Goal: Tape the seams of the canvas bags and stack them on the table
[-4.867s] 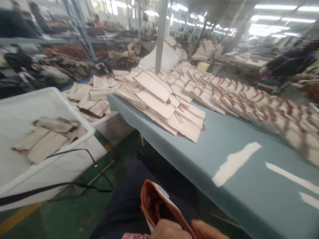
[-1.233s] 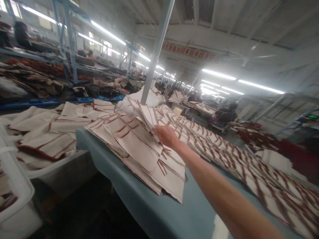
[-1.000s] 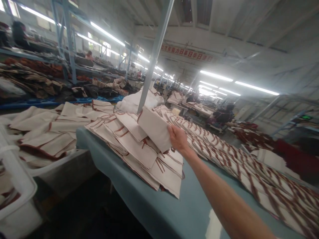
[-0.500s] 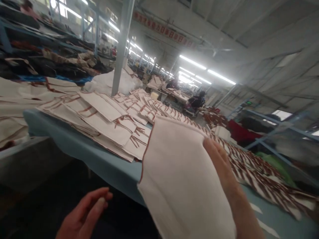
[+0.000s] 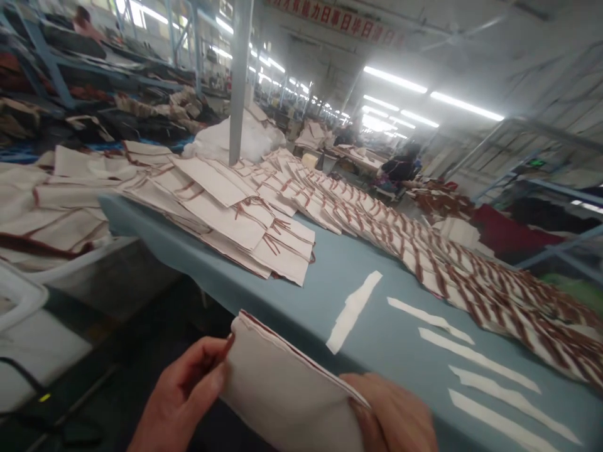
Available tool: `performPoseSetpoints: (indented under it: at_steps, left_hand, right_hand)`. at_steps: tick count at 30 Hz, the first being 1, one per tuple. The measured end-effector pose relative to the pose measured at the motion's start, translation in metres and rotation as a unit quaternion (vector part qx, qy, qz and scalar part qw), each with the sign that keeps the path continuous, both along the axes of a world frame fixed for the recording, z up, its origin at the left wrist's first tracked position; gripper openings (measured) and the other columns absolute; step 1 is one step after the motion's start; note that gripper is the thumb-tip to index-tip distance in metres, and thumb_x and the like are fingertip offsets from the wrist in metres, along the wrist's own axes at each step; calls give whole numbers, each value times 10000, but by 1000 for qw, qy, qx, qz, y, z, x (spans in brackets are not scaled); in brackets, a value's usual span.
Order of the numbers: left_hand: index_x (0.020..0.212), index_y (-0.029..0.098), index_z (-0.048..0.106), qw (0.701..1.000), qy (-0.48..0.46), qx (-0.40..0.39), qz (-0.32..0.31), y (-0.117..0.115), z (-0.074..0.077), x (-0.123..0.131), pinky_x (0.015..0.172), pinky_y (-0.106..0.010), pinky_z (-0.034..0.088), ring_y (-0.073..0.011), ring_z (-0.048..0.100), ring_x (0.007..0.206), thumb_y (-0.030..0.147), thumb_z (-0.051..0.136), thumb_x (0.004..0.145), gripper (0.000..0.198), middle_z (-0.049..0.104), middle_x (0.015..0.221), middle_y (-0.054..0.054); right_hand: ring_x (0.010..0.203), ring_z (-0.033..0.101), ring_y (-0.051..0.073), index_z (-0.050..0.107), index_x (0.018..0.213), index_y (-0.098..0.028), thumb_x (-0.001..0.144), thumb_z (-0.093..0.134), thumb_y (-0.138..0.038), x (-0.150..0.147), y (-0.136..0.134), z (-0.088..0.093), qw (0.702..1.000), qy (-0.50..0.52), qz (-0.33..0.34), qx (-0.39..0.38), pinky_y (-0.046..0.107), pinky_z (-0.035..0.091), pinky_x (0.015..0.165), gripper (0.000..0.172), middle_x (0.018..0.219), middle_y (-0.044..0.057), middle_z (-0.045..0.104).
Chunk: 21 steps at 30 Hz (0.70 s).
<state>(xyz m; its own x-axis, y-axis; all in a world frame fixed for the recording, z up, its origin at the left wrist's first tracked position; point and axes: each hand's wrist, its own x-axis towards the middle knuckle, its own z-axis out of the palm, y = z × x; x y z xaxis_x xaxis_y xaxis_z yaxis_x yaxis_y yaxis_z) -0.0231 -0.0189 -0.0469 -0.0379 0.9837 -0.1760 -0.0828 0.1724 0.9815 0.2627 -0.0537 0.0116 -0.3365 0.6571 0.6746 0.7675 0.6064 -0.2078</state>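
Observation:
Both my hands hold one cream cloth pouch point(image 5: 287, 392) with dark red edging, low in front of me at the near edge of the grey-blue table point(image 5: 348, 263). My left hand point(image 5: 188, 389) pinches its left end, fingers closed on the cloth. My right hand point(image 5: 396, 414) grips its right side from below. A fanned stack of like pouches point(image 5: 235, 213) lies on the table beyond.
A long overlapping row of pouches point(image 5: 424, 251) runs along the table's far side. Several white strips point(image 5: 353, 307) lie on the table at right. White bins with pouches point(image 5: 51, 213) stand at left. A steel post point(image 5: 238, 81) rises behind the stack. A person sits far back.
My right arm reached to the stack, lifted one pouch and brought it down in front of me. My left hand came up and took hold of its left end.

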Motion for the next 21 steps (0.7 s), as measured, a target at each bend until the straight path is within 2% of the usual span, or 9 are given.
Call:
performPoseSetpoints:
  at_steps: [3, 6, 8, 10, 13, 15, 17, 21]
  left_hand:
    - [901, 234, 841, 998, 35, -5, -60, -7, -2, -9, 779, -290, 666, -292, 785, 892, 753, 840, 879, 520, 833, 867, -41]
    - [1041, 234, 883, 994, 71, -4, -81, -11, 3, -10, 933, -332, 693, -330, 808, 1064, 704, 821, 900, 495, 895, 1098, -73]
    - [1084, 235, 887, 991, 90, 8, -100, -10, 8, -10, 963, -326, 686, -304, 809, 1035, 675, 760, 966, 473, 900, 1146, -69]
    - [1052, 241, 886, 984, 112, 32, -133, -9, 14, -9, 912, -297, 678, -277, 798, 964, 619, 699, 1020, 423, 900, 1100, -62]
    - [874, 270, 854, 967, 159, 77, -181, -12, 18, -7, 837, -244, 653, -252, 781, 887, 475, 682, 1013, 301, 878, 938, -36]
    - [818, 289, 841, 952, 193, 113, -207, -19, 14, -6, 835, -222, 648, -243, 792, 873, 392, 676, 991, 260, 876, 902, -27]
    - [836, 304, 865, 938, 224, 146, -221, -29, 7, -5, 888, -221, 660, -247, 821, 906, 364, 666, 995, 262, 903, 969, -38]
    - [860, 321, 892, 937, 271, 134, -173, -47, -4, -4, 989, -268, 673, -287, 842, 997, 428, 688, 1001, 270, 924, 1058, -63]
  right_hand:
    - [533, 725, 161, 722, 1125, -202, 1284, 437, -260, 4, 3, -26, 1000, -8, 3, 23, 290, 502, 557, 332, 724, 19, 777]
    - [568, 765, 185, 746, 1171, -190, 1283, 443, -286, 3, -4, -51, 999, -13, -5, 46, 293, 556, 589, 337, 762, 56, 821]
    - [567, 763, 196, 753, 1224, -195, 1272, 445, -276, 2, -12, -68, 999, -8, -6, 31, 300, 575, 580, 322, 766, 62, 821]
    - [567, 759, 206, 755, 1267, -204, 1255, 458, -259, 3, -22, -86, 1000, 14, -9, 15, 308, 578, 555, 302, 779, 66, 821]
    - [637, 802, 228, 773, 1273, -213, 1225, 521, -234, 6, -39, -106, 999, 39, -14, -31, 317, 623, 586, 257, 853, 82, 850]
    - [700, 832, 240, 779, 1268, -216, 1223, 533, -256, 5, -51, -111, 996, 46, -10, -80, 325, 658, 639, 254, 911, 91, 868]
    - [770, 851, 256, 770, 1280, -221, 1238, 513, -348, 0, -62, -108, 991, 60, -8, -122, 344, 677, 697, 290, 973, 102, 878]
    - [947, 853, 297, 755, 1295, -272, 1203, 577, -520, -25, -67, -86, 977, 134, -54, -155, 396, 679, 873, 319, 1069, 101, 872]
